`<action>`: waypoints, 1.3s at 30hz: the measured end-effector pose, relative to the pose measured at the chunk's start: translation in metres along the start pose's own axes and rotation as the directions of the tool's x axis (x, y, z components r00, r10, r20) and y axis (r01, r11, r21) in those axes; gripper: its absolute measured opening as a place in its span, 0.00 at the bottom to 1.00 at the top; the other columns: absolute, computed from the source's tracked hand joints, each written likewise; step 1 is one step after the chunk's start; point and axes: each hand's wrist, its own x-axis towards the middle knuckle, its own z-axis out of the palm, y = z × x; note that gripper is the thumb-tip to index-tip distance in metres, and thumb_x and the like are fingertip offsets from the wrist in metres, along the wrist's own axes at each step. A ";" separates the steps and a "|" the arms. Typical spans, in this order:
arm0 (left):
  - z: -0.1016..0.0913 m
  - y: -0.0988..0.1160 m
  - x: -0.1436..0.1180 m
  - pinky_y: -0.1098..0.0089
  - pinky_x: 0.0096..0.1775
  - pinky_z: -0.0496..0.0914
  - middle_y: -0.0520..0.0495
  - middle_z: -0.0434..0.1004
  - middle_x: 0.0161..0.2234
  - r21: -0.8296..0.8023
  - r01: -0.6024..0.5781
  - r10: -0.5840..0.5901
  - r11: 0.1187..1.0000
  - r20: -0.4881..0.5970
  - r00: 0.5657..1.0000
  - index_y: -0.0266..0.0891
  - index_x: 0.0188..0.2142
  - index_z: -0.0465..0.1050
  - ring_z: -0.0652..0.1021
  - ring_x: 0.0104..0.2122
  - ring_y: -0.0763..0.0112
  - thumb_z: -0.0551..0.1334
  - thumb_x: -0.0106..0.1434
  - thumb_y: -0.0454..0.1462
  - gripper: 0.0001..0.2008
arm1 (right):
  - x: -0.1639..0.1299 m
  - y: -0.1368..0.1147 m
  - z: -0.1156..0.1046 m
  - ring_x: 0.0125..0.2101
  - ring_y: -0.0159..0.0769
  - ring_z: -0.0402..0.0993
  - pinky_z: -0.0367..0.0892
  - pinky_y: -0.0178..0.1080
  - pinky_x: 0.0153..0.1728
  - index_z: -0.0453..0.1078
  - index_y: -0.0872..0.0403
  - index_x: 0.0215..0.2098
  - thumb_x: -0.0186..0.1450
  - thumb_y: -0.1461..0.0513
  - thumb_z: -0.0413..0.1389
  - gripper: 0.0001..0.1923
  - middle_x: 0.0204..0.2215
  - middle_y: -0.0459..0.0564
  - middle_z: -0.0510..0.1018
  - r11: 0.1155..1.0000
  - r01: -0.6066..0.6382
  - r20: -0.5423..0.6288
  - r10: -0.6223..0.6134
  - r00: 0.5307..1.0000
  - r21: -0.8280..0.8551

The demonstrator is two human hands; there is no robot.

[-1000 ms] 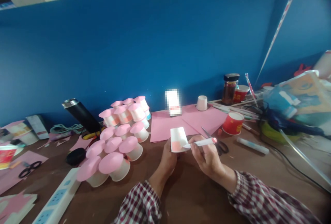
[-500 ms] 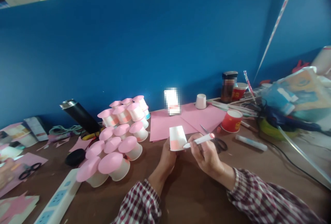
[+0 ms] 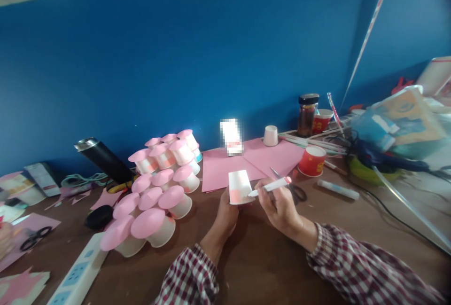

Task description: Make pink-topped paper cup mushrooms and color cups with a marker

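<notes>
A white paper cup [image 3: 239, 185] with a patch of orange-pink colour near its rim is upside down in my left hand [image 3: 225, 213]. My left fingers wrap round its far side and are mostly hidden. In my right hand [image 3: 282, 208] is a white marker [image 3: 273, 186] with a reddish end, pinched like a pen. The marker's tip is at the cup's lower right side; I cannot tell whether it touches. Behind the hands lie sheets of pink paper [image 3: 221, 168]. Scissors [image 3: 299, 193] lie just beyond my right hand, partly hidden by it.
Several cups with pink paper tops [image 3: 148, 222] stand to the left, beside a power strip [image 3: 75, 272] and a black flask [image 3: 104, 159]. On the right are a red paper cup [image 3: 312, 164], a capped marker [image 3: 338, 189] and a cable. Another person's hand [image 3: 5, 239] shows at the left edge.
The view has shifted slightly, so most things sit a little further left. Both hands keep hold of the cup and marker, with the marker still at the cup's side.
</notes>
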 end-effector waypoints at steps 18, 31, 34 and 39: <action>-0.003 -0.005 0.001 0.71 0.31 0.67 0.48 0.73 0.27 -0.112 0.040 -0.038 0.993 0.025 0.999 0.33 0.31 0.73 0.71 0.26 0.74 0.66 0.52 0.38 0.09 | 0.001 -0.005 0.000 0.24 0.32 0.69 0.66 0.34 0.29 0.63 0.54 0.34 0.66 0.66 0.47 0.05 0.24 0.47 0.73 0.999 -0.001 0.001 0.001 1.000 0.037; -0.001 -0.001 -0.002 0.70 0.30 0.67 0.46 0.75 0.28 -0.095 0.066 -0.063 0.993 0.035 0.997 0.33 0.32 0.74 0.73 0.26 0.72 0.66 0.51 0.41 0.12 | 0.000 0.000 0.001 0.24 0.33 0.69 0.66 0.35 0.29 0.63 0.54 0.33 0.66 0.65 0.46 0.05 0.24 0.48 0.72 0.999 -0.035 -0.042 0.036 0.998 0.033; -0.001 -0.002 -0.001 0.70 0.30 0.67 0.47 0.74 0.26 -0.102 0.067 -0.065 0.992 0.023 0.998 0.33 0.32 0.74 0.72 0.25 0.73 0.67 0.49 0.40 0.13 | 0.001 0.000 0.001 0.24 0.33 0.69 0.66 0.35 0.28 0.63 0.54 0.33 0.65 0.65 0.46 0.06 0.24 0.48 0.73 0.998 -0.031 -0.029 0.033 0.999 0.055; -0.003 -0.005 0.000 0.71 0.30 0.66 0.49 0.73 0.26 -0.176 0.067 -0.067 0.982 0.003 0.998 0.34 0.30 0.73 0.71 0.25 0.74 0.67 0.49 0.37 0.10 | 0.001 -0.001 0.001 0.23 0.31 0.69 0.66 0.34 0.27 0.63 0.54 0.33 0.65 0.65 0.47 0.05 0.24 0.47 0.73 0.995 -0.017 0.005 0.017 1.000 0.094</action>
